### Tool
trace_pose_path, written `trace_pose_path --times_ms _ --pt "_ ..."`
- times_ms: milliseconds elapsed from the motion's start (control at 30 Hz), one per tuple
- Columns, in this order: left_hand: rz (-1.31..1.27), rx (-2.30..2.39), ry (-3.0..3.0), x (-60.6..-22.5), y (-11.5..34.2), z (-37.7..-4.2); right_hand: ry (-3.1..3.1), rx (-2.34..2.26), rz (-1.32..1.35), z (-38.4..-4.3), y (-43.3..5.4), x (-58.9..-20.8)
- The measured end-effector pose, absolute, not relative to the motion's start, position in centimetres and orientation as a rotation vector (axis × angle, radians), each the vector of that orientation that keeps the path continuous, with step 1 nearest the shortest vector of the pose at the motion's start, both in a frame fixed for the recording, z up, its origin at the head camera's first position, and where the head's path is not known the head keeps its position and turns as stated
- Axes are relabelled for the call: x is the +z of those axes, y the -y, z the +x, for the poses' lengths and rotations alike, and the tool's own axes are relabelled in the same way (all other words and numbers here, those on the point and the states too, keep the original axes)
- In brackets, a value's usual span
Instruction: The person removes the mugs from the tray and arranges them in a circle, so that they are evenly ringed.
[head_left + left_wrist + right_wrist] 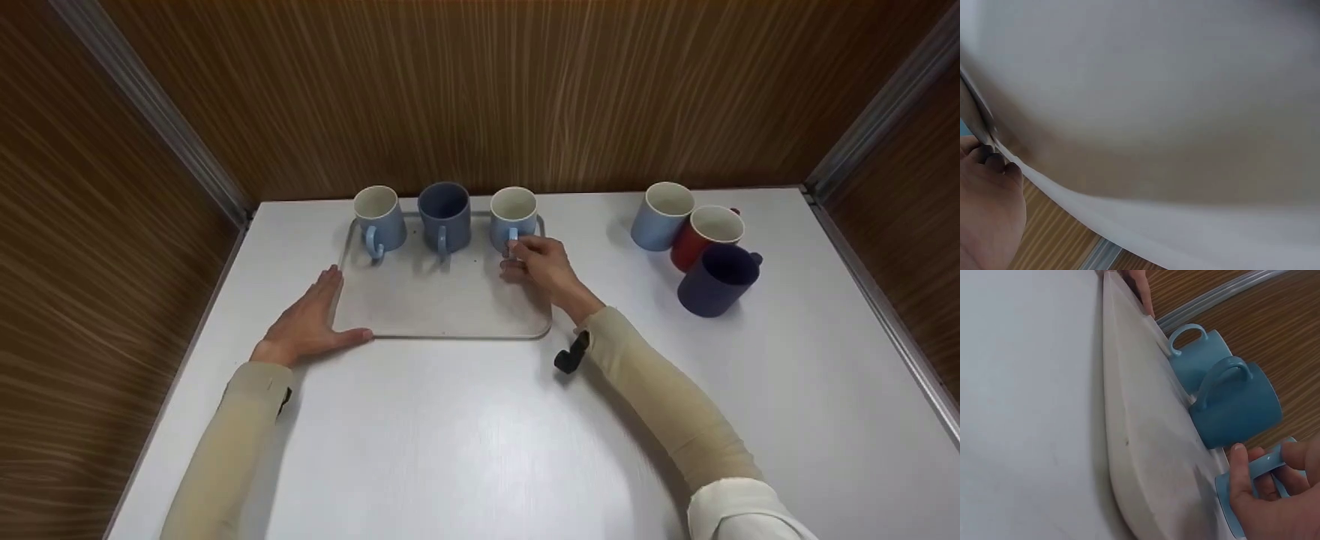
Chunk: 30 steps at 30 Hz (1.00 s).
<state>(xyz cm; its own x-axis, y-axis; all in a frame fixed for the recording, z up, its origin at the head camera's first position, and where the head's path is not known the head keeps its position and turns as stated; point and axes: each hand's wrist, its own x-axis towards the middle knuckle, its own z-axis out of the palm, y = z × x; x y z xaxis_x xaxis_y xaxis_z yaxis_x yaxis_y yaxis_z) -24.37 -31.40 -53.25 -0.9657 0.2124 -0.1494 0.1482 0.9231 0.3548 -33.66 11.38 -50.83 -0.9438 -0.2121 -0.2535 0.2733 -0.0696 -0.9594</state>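
Observation:
A pale tray (442, 304) lies on the white table with three mugs in a row along its far side. My right hand (546, 266) pinches the handle of the light blue mug (512, 214) at the row's right end; the right wrist view shows thumb and fingers around that handle. In the middle stands a darker grey-blue mug (445, 221), and at the left end another light blue mug (381, 217), both with handles toward me. My left hand (307, 319) lies along the tray's near left corner, fingers extended and thumb spread along the front edge.
To the right, off the tray, stand a light blue mug (657, 221), a red mug (701, 238) and a dark purple mug (712, 283), close together. Wood-patterned panels (510, 90) wall the table at the back and both sides.

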Motion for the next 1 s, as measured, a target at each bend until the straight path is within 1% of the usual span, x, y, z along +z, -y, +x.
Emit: trace_pose_path --times_ms 233,500,700,1000 --pt "0.287 0.509 -2.898 -53.3 31.0 -24.7 -2.003 -2.014 0.124 -33.6 -13.1 -50.3" --pt "0.285 0.479 -2.891 -53.2 30.9 -24.8 -2.097 -1.953 0.044 -33.3 -17.0 -48.8" --pt "0.269 0.491 -2.889 -53.3 31.0 -24.4 -2.138 -1.93 0.052 -32.7 -20.2 -48.0" --pt "0.27 0.473 -2.89 -53.1 31.3 -24.5 -2.254 -1.889 0.055 -31.8 -24.3 -48.5"
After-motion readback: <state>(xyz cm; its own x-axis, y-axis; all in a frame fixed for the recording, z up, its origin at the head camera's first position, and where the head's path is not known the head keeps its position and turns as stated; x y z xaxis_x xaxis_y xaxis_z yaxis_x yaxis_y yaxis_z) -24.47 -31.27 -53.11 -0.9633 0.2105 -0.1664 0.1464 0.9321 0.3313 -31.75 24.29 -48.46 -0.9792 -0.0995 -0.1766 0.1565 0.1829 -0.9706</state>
